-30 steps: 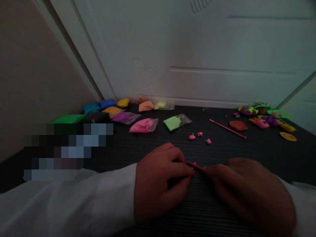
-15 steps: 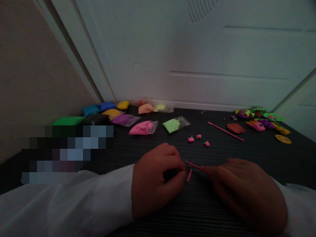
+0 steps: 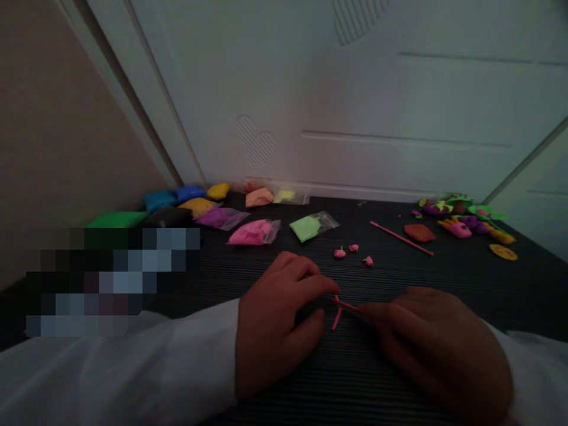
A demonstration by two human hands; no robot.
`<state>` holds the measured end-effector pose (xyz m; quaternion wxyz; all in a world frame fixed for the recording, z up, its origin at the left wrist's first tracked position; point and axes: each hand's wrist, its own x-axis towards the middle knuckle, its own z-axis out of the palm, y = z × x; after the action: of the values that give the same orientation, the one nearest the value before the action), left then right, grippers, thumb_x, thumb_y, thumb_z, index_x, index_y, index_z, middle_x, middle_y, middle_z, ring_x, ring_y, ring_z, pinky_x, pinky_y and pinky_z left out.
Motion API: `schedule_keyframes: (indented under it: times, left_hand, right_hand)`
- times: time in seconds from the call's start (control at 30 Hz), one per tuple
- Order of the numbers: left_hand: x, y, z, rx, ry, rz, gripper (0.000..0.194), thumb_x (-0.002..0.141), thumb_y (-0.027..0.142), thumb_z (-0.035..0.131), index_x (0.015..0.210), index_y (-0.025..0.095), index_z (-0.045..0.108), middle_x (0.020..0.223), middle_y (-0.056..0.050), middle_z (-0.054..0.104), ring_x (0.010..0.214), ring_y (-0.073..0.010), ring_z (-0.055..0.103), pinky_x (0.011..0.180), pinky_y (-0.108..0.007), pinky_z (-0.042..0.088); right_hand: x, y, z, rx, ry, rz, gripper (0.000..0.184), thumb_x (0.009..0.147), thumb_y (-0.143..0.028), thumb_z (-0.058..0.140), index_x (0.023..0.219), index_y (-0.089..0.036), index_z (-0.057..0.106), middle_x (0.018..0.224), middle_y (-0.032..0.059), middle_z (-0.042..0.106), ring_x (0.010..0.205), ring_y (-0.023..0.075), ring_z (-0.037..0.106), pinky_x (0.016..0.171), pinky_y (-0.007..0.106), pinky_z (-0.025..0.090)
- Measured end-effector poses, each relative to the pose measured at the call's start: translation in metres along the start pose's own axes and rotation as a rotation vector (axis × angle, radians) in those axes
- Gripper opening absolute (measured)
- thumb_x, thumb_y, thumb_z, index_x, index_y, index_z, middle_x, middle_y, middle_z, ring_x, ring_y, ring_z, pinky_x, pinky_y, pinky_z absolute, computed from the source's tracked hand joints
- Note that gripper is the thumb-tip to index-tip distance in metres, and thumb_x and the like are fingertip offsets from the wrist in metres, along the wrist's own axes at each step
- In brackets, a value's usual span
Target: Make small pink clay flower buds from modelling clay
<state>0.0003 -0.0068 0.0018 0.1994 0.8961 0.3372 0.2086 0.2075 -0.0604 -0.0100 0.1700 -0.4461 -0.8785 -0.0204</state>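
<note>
My right hand (image 3: 439, 349) pinches a thin pink clay modelling tool (image 3: 348, 306), its tip pointing left. Under that tip lies a thin pink clay strip (image 3: 336, 319) on the dark table, crossed by the tool near its far end. My left hand (image 3: 284, 325) is beside it with thumb and forefinger apart. The forefinger reaches the strip's far end; whether it presses on it I cannot tell. Beyond the hands are three small pink clay rosebuds (image 3: 339, 254) with green bits.
Bagged clay lines the back left, including a pink bag (image 3: 252, 232) and a light green bag (image 3: 306, 228). A second pink tool (image 3: 402, 238) lies by a reddish-brown clay piece (image 3: 419, 232). Colourful clay figures (image 3: 474, 225) sit at the far right. A white panel (image 3: 355, 106) rises behind.
My left forefinger has stretched out toward the strip and away from the thumb. The tool's tip has shifted slightly onto the strip. The view has moved a little.
</note>
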Motion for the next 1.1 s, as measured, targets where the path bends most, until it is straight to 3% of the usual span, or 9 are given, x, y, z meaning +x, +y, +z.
schedule_keyframes:
  times: [0.13,0.7,1.1]
  left_hand:
    - [0.0,-0.001,0.003,0.048,-0.026,0.012,0.045,0.069,0.011,0.052,0.111,0.025,0.052,0.104,-0.004,0.048,0.1,-0.0222,0.039,0.086,-0.041,0.035]
    - [0.001,-0.002,0.003,0.06,-0.034,-0.004,0.033,0.071,0.016,0.055,0.102,0.022,0.057,0.1,-0.005,0.048,0.097,-0.021,0.04,0.085,-0.04,0.036]
    - [0.0,-0.002,0.003,0.076,-0.047,-0.013,0.034,0.072,0.018,0.056,0.105,0.024,0.056,0.101,-0.003,0.049,0.098,-0.0188,0.041,0.085,-0.036,0.036]
  right_hand:
    - [-0.001,0.0,-0.001,0.005,0.015,-0.001,0.026,0.082,-0.013,0.038,0.102,-0.022,0.052,0.069,-0.0017,0.061,0.059,0.0122,0.054,0.057,0.028,0.032]
    - [-0.002,0.006,-0.001,-0.011,-0.042,0.031,0.027,0.083,-0.015,0.039,0.107,-0.024,0.05,0.072,-0.0024,0.062,0.06,0.0136,0.054,0.058,0.029,0.033]
    - [-0.005,0.013,-0.006,0.042,0.03,0.013,0.022,0.082,-0.015,0.04,0.1,-0.022,0.051,0.064,-0.0026,0.058,0.055,0.0123,0.05,0.054,0.028,0.031]
